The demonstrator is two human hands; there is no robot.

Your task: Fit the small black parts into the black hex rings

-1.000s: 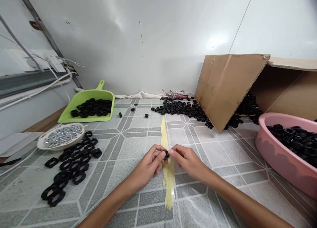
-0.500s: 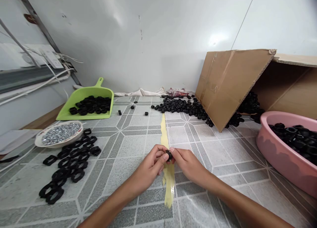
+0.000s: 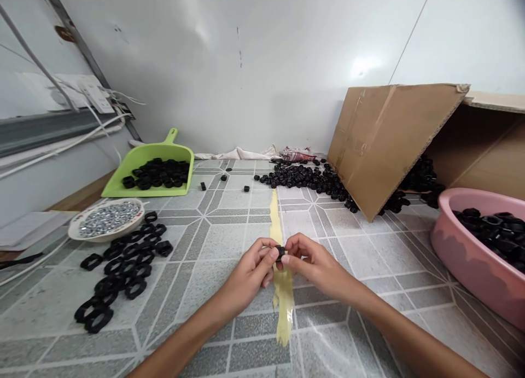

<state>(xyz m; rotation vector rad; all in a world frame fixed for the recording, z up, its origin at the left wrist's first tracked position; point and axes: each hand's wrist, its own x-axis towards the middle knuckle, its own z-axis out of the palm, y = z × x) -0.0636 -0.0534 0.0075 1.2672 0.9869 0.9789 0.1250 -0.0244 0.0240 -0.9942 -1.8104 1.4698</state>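
Note:
Between my two hands, over a yellow tape strip (image 3: pixel 283 296) on the tiled surface, is a small black ring-shaped part (image 3: pixel 280 253). My left hand (image 3: pixel 257 266) pinches it from the left with thumb and fingers. From the other side my right hand (image 3: pixel 307 260) grips it too, thumb low and index finger curled above. Fingers cover much of the part, so its exact form is hidden. To the left lie several larger black rings (image 3: pixel 135 288) in loose rows. Beside them stands a white bowl (image 3: pixel 74 229) of small shiny metal pieces (image 3: pixel 110 219).
A green dustpan (image 3: pixel 118 173) holds black parts at the back left. Further right, a heap of black parts (image 3: pixel 299 176) spills by a tilted cardboard box (image 3: pixel 381 143). A pink basin (image 3: pixel 447 241) of black parts stands at the right. White cables (image 3: pixel 82 140) run along the left wall.
My right fingers have shifted on the black part, the index finger now raised and curled. The whole view has moved slightly, so things appear a little further right.

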